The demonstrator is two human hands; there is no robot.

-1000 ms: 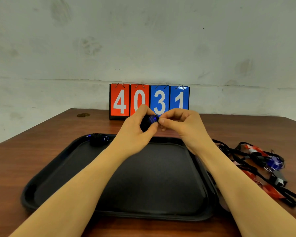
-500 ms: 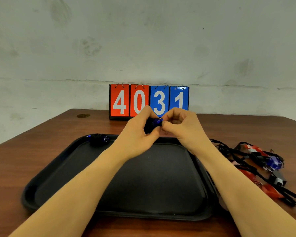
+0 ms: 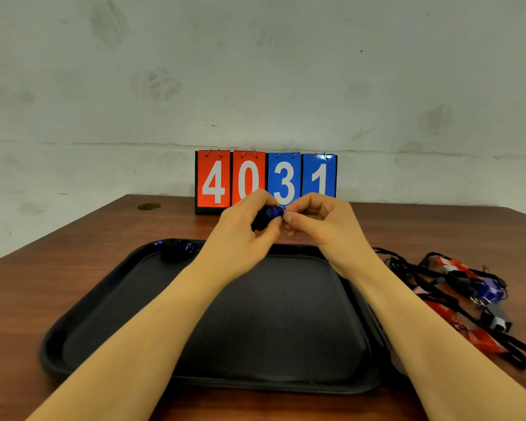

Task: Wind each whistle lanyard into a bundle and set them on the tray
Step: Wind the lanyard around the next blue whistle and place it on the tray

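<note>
A blue whistle with its black lanyard wound into a bundle (image 3: 268, 218) is held above the far edge of the black tray (image 3: 110, 302). My left hand (image 3: 243, 235) grips the bundle from the left. My right hand (image 3: 319, 223) pinches its right end with thumb and forefinger. One finished bundle with a blue whistle (image 3: 176, 249) lies in the tray's far left corner. A tangle of loose whistles and lanyards (image 3: 468, 296), red and blue with black cords, lies on the table right of the tray.
A flip scoreboard (image 3: 264, 180) reading 4031 stands at the table's far edge against the wall. A round grommet (image 3: 148, 206) sits in the wooden table top at the far left.
Both hands dipped slightly lower half a second ago and are back up a little; the fingers keep working the bundle's right end. The rest of the scene is unchanged.
</note>
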